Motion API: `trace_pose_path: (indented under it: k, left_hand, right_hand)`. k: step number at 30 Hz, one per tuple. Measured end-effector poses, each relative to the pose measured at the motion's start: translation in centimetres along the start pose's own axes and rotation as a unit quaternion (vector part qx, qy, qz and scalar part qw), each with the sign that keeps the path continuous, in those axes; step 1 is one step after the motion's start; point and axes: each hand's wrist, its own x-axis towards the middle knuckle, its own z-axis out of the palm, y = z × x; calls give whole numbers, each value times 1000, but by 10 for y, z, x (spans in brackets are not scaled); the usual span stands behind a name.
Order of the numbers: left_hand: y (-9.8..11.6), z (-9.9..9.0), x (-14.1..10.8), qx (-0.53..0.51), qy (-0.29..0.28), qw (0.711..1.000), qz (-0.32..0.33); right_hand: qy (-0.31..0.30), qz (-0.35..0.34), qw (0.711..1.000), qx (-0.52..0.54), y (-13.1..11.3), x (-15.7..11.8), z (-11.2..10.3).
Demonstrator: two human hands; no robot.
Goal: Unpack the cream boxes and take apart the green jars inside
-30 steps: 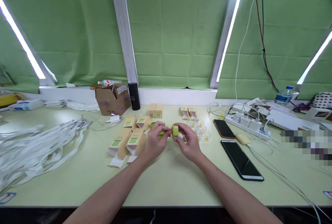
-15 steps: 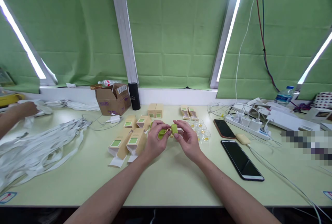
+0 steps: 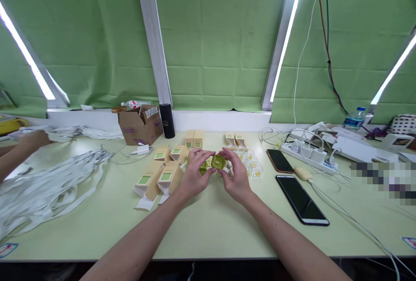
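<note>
Between my hands is a small green square case [image 3: 219, 162], its recessed square face turned toward me. The fingertips of my left hand [image 3: 196, 171] pinch its left edge, while my right hand [image 3: 236, 178] grips the right edge with thumb and fingers. More green pieces [image 3: 203, 168] lie behind my left fingers, partly hidden. Clear plastic cups with yellow bits [image 3: 256, 169] stand just beyond my right hand. Left of my hands lie tan cartons with green labels [image 3: 171, 176], the nearer ones with flaps open.
Two phones [image 3: 302, 200] and a power strip [image 3: 308, 155] with tangled cables are at the right. A cardboard box [image 3: 139, 127] and a black bottle [image 3: 167, 120] stand at the back. White straps [image 3: 58, 181] cover the left, near another person's hand [image 3: 35, 138].
The green case has turned from its narrow side to its square face, still between both my hands. At the left, the other person's hand has shifted slightly.
</note>
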Motion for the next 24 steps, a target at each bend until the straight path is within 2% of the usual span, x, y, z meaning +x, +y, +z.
trace_pose_path:
  k: [8,13,17,24]
  left_hand:
    - [-1,0,1,6,-13,1000,0]
    - [0,0,2,6,4,1000,13]
    - [2,-1,3,28,26,999,19]
    - [1,3,-1,83,26,991,100]
  right_hand:
    - [7,-68,997,-36,-4,3,-4]
    - [6,-88,995,-50,-6,4,-5]
    - [31,-122,989,-80,-6,4,-5]
    - [88,-170,963,-188,-1,5,-6]
